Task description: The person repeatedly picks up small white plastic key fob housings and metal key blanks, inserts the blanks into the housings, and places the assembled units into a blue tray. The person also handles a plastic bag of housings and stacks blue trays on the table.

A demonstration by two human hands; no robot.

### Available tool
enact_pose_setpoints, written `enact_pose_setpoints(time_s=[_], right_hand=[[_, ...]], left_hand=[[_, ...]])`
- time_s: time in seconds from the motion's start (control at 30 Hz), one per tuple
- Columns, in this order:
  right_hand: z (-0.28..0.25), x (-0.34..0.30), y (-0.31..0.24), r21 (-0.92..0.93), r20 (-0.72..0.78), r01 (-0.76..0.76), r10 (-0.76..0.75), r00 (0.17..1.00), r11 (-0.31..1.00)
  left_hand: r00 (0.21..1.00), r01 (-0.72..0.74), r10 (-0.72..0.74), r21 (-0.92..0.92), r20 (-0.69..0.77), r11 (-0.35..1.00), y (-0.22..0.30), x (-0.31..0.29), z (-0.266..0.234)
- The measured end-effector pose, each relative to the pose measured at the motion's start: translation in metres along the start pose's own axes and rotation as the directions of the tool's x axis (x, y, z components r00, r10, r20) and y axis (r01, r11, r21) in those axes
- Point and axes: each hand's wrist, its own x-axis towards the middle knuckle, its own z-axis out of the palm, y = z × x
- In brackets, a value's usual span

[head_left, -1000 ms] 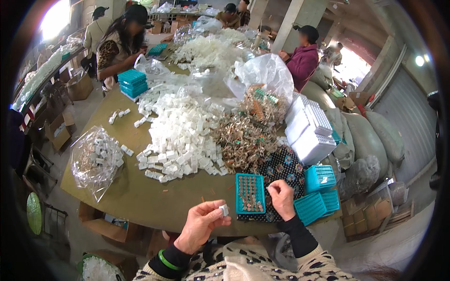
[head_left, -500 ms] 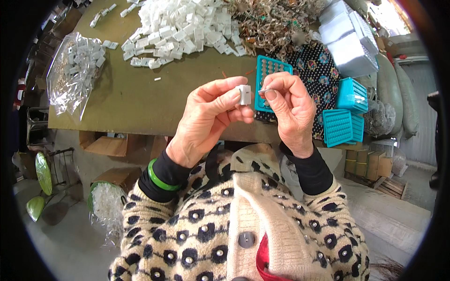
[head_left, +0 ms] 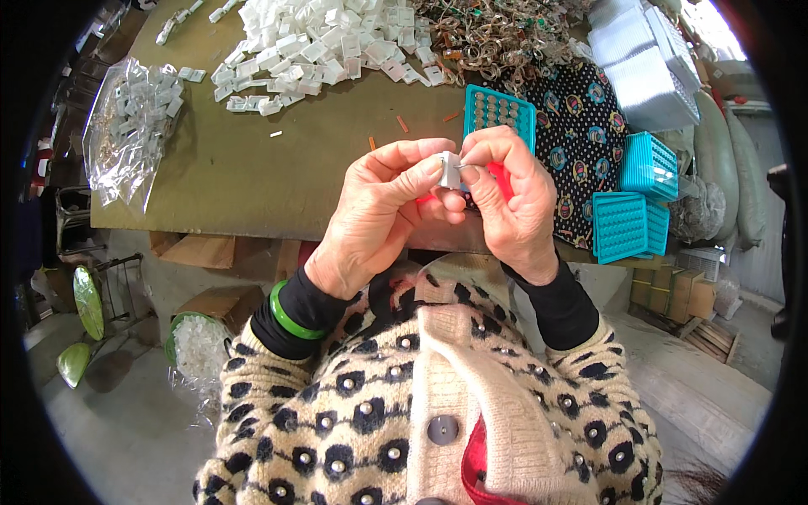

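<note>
My left hand (head_left: 370, 198) pinches a small white plastic case (head_left: 449, 172) between thumb and fingers, above the table's front edge. My right hand (head_left: 518, 202) meets it from the right, thumb and forefinger closed on a small round silver disc, like a button cell (head_left: 463, 166). The disc touches or nearly touches the case; fingertips partly cover both. Bright red patches show beside the fingers of each hand. Just behind my right hand is a turquoise tray (head_left: 529, 122) with rows of similar silver discs.
A big pile of white plastic cases (head_left: 328, 50) lies at the back of the green table (head_left: 278, 185), beside a heap of tangled clear pieces (head_left: 505, 34). Stacked turquoise trays (head_left: 621, 227) and white trays (head_left: 640, 76) stand right. A clear bag (head_left: 135, 135) lies left.
My right hand has moved left, bringing the disc up to the white case, which has turned slightly. Red patches now show near the fingers. The whole view has shifted a little.
</note>
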Motion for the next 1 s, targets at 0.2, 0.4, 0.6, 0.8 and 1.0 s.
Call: enact_pose_setpoints(time_s=[0.2,0.4,0.6,0.8,1.0], right_hand=[[-0.008,-0.001,0.005,-0.022,0.034,-0.018,0.019,0.999,1.000],[-0.016,0.002,0.005,-0.264,0.084,0.235,-0.220,0.972,0.935],[-0.036,0.024,0.008,-0.171,0.232,0.125,-0.083,0.969,0.977],[-0.039,0.082,0.039,-0.593,0.184,0.410,-0.379,0.907,0.693],[-0.011,0.112,0.076,-0.854,0.350,0.453,-0.362,0.864,0.254]], left_hand=[[0.998,-0.004,0.012,0.143,-0.054,0.990,-0.001,0.000,0.003],[0.992,-0.048,0.079,0.296,-0.093,0.954,-0.012,0.005,0.007],[0.996,0.029,-0.014,0.175,-0.086,0.984,-0.009,0.008,0.004],[0.992,0.112,-0.113,-0.017,-0.050,0.994,0.000,0.013,0.001],[0.990,0.051,-0.029,0.159,-0.140,0.986,-0.003,0.014,-0.006]])
